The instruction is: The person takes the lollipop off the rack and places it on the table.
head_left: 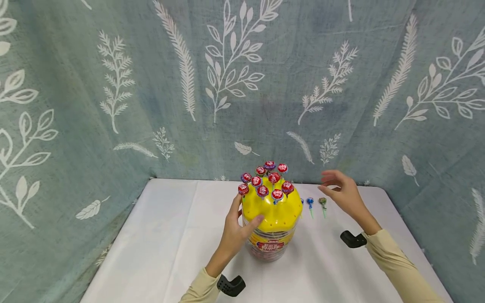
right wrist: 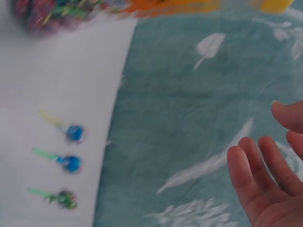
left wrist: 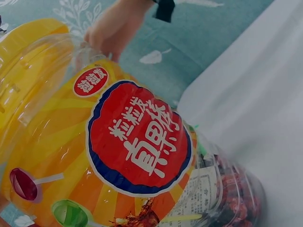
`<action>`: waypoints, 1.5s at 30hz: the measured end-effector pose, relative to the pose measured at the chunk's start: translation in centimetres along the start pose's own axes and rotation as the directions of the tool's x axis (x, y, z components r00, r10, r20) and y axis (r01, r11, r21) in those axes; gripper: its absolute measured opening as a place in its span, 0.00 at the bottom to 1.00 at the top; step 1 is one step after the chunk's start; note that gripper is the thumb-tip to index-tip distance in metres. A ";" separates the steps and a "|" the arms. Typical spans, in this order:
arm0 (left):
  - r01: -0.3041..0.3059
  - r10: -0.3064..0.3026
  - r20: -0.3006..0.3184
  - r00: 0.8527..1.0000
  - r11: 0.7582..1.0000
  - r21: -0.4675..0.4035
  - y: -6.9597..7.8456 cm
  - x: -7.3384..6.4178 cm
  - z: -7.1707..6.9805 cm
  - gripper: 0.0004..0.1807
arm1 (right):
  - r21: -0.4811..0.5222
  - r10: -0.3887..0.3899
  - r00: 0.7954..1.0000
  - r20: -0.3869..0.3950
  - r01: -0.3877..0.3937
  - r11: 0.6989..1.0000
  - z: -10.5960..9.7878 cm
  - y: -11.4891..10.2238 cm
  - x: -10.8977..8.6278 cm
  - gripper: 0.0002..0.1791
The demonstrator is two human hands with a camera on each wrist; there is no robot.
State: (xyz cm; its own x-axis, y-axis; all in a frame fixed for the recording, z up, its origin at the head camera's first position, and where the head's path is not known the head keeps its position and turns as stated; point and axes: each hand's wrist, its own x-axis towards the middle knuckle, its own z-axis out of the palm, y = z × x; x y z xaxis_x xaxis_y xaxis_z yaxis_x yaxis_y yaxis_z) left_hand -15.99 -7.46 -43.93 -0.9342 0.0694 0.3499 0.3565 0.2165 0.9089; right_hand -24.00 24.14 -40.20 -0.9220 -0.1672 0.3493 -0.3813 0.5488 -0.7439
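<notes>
A clear plastic candy jar [head_left: 270,253] with a yellow lid [head_left: 278,216] stands on the table. Several red-wrapped lollipops [head_left: 277,195] stick up from the lid. My left hand [head_left: 235,231] grips the jar's left side, thumb over the lid's edge and fingers round its side. In the left wrist view, the jar's label [left wrist: 142,137] fills the middle. To the right of the jar, my right hand [head_left: 345,194] is raised with fingers loosely bent, holding nothing. Below it lie a green-wrapped lollipop [right wrist: 66,199] and two blue-wrapped lollipops [right wrist: 72,163] in a row.
A white cloth covers the table [head_left: 163,235]. Its back edge meets a grey-green curtain [head_left: 197,139] with white leaf prints, which also hangs at both sides. More wrapped candy [left wrist: 236,194] shows inside the jar's lower part.
</notes>
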 end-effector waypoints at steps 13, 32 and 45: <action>0.018 -0.018 -0.003 1.000 1.000 -0.002 1.1 -0.3 -0.3 0.43 | 0.204 -0.145 0.987 0.067 0.129 0.970 -0.2 -6.5 -1.1 0.21; -0.041 0.041 -0.012 0.999 0.999 0.007 -0.3 -0.2 -0.1 0.42 | 0.336 -0.275 0.958 0.079 0.235 0.912 1.5 -11.2 -2.2 0.23; -0.028 0.028 -0.013 1.000 1.000 0.003 -0.4 -0.1 -0.1 0.42 | 0.354 -0.327 0.945 0.000 0.306 0.884 3.9 -12.1 -2.2 0.25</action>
State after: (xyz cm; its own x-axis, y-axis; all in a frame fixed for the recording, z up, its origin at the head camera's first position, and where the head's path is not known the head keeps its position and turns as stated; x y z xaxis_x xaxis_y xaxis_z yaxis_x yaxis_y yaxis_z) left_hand -16.08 -7.63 -44.33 -0.9235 0.0631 0.3783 0.3827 0.2177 0.8979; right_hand -17.63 14.69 -34.22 -0.7468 -0.3369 0.5734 -0.6426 0.1437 -0.7526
